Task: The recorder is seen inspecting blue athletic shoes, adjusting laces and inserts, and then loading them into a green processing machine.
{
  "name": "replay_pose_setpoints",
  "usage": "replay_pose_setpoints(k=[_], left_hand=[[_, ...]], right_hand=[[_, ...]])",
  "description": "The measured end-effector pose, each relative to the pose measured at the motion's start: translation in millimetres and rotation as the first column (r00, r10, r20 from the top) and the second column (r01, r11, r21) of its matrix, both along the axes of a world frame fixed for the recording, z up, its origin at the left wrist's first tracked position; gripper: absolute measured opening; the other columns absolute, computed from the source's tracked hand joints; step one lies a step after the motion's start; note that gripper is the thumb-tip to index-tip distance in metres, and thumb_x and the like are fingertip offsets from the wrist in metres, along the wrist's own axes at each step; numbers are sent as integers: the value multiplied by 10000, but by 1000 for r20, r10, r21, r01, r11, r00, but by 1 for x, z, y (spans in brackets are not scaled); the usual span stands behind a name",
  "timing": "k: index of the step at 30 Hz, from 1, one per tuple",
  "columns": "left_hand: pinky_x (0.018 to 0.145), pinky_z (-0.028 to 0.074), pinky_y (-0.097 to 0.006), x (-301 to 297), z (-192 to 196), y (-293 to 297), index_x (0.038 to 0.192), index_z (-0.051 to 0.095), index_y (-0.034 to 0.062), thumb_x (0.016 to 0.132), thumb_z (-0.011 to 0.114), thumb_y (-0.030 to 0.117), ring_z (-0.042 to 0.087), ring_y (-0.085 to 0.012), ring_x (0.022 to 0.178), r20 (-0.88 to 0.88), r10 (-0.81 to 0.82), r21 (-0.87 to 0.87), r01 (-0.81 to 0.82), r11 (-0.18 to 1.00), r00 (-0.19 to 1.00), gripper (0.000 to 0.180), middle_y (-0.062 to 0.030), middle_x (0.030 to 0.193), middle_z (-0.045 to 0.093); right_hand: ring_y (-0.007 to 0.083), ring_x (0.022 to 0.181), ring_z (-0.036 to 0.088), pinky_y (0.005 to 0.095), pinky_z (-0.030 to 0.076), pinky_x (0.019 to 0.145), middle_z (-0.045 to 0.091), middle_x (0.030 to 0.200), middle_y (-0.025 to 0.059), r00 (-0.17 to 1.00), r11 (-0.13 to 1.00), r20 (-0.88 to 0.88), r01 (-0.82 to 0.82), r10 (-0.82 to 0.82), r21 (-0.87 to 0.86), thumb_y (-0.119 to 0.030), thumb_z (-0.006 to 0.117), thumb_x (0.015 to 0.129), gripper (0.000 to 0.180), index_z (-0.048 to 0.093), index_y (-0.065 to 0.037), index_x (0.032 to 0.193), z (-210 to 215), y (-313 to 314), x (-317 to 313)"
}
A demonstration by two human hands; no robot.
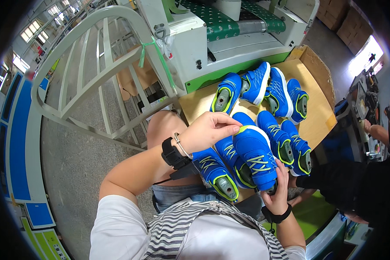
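Grey factory floor and a cardboard board (318,115) crowded with blue shoes (264,89) lie below. Fingertips (235,128) of the left hand (208,130) are pinched on the toe of a blue shoe (253,154), while its heel is gripped from beneath by the right hand (278,190). It is judged light, with a soft upper and stiffer sole; toe and heel offer firm holds. Free room is seen leftward, beside a pale metal rack (91,73).

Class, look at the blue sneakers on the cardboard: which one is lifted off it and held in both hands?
The blue sneaker nearest the person: the left hand pinches its toe, the right hand grips its heel. The other sneakers lie untouched on the cardboard.
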State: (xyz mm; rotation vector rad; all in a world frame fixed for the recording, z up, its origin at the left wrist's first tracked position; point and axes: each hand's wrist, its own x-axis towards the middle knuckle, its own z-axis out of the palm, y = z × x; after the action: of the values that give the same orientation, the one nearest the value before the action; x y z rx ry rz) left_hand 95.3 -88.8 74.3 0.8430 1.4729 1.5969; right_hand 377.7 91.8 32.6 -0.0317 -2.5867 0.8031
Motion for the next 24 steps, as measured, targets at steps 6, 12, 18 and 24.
replay_pose_setpoints(k=[6,12,18,24], left_hand=[[809,498,-251,7,8,0,1113,725,-11,978,675,155,624,-93,908,-73,33,25,-32,999,997,219,-37,995,689],[814,502,-248,3,5,0,1090,722,-15,979,673,153,626,-92,914,-72,20,27,-19,999,997,207,-37,1003,687],[909,488,-253,1,1,4,1192,684,9,1007,635,176,611,-89,1014,42,-49,6,48,999,998,254,-24,1097,683],[1028,439,-271,-5,-3,10,1344,619,28,1051,559,242,570,-100,1163,92,-204,35,202,979,975,368,-42,1244,664]], right_hand=[[451,1377,405,542,296,1140,355,1534,274,1000,1000,-1,5,-5,-2,35,669,674,920,305,-89,1511,-1,0,0],[456,1376,403,542,297,1139,352,1535,279,1000,1000,-13,1,-1,-4,47,677,681,920,303,-94,1509,-2,0,0],[461,1377,401,548,293,1141,353,1534,279,1000,1000,-8,6,-6,1,41,688,686,918,304,-100,1508,-2,0,0],[463,1373,408,554,307,1137,358,1527,282,1000,1000,-15,1,-1,-2,33,705,684,927,304,-104,1508,-2,0,0]])
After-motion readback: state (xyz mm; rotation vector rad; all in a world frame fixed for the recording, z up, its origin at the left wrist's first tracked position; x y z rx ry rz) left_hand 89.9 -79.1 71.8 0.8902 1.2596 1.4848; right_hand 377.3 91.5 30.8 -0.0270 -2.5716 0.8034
